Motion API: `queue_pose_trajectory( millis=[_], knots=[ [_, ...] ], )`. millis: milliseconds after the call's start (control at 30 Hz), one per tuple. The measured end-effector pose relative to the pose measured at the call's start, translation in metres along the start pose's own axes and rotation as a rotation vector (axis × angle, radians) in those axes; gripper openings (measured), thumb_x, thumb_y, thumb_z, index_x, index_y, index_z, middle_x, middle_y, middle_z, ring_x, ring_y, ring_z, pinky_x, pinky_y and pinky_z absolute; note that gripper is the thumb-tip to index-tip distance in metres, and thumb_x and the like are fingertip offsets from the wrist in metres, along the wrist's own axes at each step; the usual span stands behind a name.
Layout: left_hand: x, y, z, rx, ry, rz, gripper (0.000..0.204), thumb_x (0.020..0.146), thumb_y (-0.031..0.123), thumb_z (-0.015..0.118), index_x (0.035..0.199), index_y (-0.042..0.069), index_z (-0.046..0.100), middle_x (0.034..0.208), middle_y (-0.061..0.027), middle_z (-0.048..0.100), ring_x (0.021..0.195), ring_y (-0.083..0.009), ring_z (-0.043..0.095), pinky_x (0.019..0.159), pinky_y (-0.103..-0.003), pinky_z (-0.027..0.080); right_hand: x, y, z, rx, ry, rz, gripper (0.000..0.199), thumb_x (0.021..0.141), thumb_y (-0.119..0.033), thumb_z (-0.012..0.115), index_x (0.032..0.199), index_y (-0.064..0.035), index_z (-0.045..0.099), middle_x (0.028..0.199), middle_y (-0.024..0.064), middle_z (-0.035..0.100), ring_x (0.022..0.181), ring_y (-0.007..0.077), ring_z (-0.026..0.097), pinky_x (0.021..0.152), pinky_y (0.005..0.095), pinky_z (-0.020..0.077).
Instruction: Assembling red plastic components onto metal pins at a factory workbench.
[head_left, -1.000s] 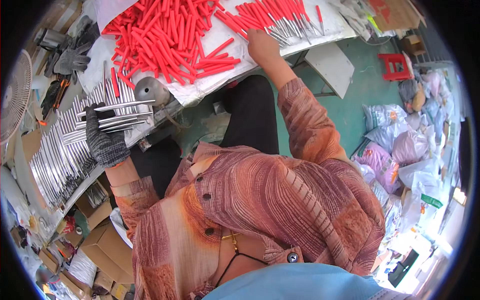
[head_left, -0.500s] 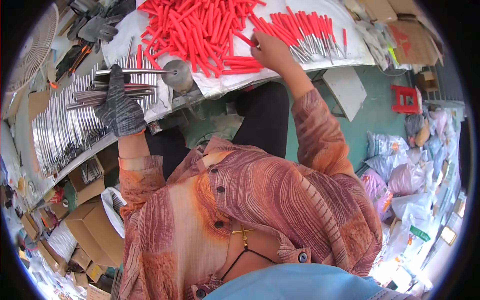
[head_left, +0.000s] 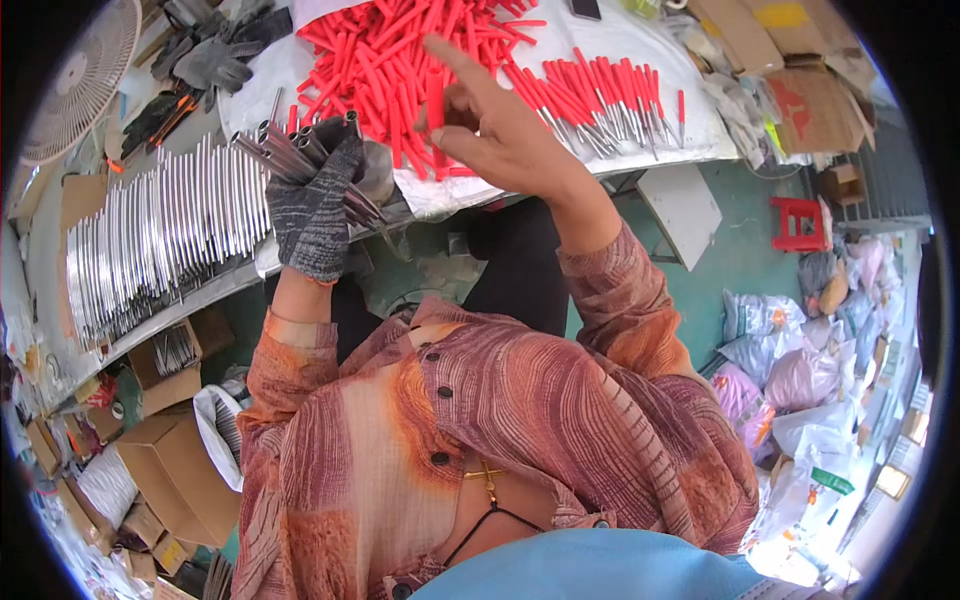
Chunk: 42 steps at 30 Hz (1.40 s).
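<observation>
My left hand (head_left: 316, 215), in a dark grey knitted glove, is closed round a bundle of shiny metal tubes (head_left: 268, 155), whose ends point in several directions. Bare and pinching, my right hand (head_left: 515, 145) holds one red plastic sleeve (head_left: 435, 105) upright between thumb and fingers, its index finger stretched out. Behind it a heap of red sleeves (head_left: 350, 65) covers the white sheet. A round metal block (head_left: 378, 172) is partly hidden by the glove. To the left lies a row of bare metal tubes (head_left: 165, 215); to the right, metal rods with red sleeves (head_left: 600, 90) lie fanned out.
Spare gloves (head_left: 215, 68) and a fan (head_left: 90, 70) are at the far left. A phone (head_left: 585, 9) lies at the back. Cardboard boxes (head_left: 180, 470) stand below the table on the left. A red stool (head_left: 798, 224) and several filled plastic bags (head_left: 800, 370) are on the right.
My left hand has moved right and turned, tilting the tube bundle away from its level position. My right hand has come left with the red sleeve, now upright and closer to the bundle.
</observation>
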<state>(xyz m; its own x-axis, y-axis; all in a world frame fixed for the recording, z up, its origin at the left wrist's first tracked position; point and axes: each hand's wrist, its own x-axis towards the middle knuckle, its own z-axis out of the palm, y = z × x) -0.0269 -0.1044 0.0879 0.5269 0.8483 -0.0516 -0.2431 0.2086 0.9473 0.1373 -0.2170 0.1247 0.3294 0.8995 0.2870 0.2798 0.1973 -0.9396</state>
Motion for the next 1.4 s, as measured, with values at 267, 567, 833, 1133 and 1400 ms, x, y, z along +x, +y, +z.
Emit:
queue_pose_trajectory(
  millis=[267,567,833,1133,1400],
  knots=[
    [0.003,-0.001,-0.004,-0.039,-0.002,-0.086,0.028,0.076,0.006,0.067,0.103,0.001,0.06,0.087,-0.0054,0.063,0.073,-0.0134,0.059,0.065,-0.024,0.047,0.012,-0.024,0.006,-0.516,-0.125,-0.115,0.026,0.086,-0.027,0.054,0.103,-0.0084,0.061,0.072,0.0107,0.06,0.063,0.0245,0.058,0.057,0.0329,0.0448],
    [0.002,0.005,-0.006,-0.061,-0.105,-0.103,0.026,0.077,0.006,0.065,0.101,0.001,0.06,0.083,-0.0056,0.063,0.072,-0.0137,0.059,0.063,-0.025,0.047,0.055,-0.071,0.016,-1.191,-0.279,-0.432,0.014,0.076,-0.018,0.062,0.079,-0.0049,0.064,0.062,0.0105,0.058,0.054,0.0274,0.055,0.05,0.0326,0.0439],
    [0.008,0.001,-0.017,-0.134,-0.088,-0.093,0.023,0.076,0.003,0.067,0.098,0.0,0.061,0.082,-0.0072,0.063,0.067,-0.0147,0.06,0.058,-0.026,0.05,0.063,-0.082,0.043,-0.947,-0.203,-0.451,0.019,0.077,-0.023,0.057,0.076,-0.0051,0.064,0.067,0.0081,0.061,0.062,0.0224,0.061,0.053,0.0318,0.0468],
    [0.017,-0.014,-0.039,-0.398,-0.017,-0.38,0.023,0.078,0.016,0.063,0.098,0.006,0.06,0.088,-0.0081,0.063,0.08,-0.0193,0.061,0.071,-0.034,0.051,0.046,-0.011,0.065,-0.031,-0.077,-0.149,0.032,0.092,-0.02,0.034,0.078,0.001,0.054,0.069,0.0066,0.054,0.067,0.0138,0.054,0.065,0.0268,0.0433],
    [0.023,-0.021,-0.063,-0.474,0.122,-0.362,0.021,0.079,0.013,0.062,0.097,0.005,0.056,0.087,-0.0103,0.061,0.085,-0.0227,0.06,0.081,-0.046,0.051,0.043,0.017,0.078,-0.115,0.229,-0.181,0.023,0.091,-0.021,0.043,0.082,-0.0026,0.053,0.07,0.0039,0.05,0.068,0.0137,0.051,0.066,0.027,0.0422]
  ],
)
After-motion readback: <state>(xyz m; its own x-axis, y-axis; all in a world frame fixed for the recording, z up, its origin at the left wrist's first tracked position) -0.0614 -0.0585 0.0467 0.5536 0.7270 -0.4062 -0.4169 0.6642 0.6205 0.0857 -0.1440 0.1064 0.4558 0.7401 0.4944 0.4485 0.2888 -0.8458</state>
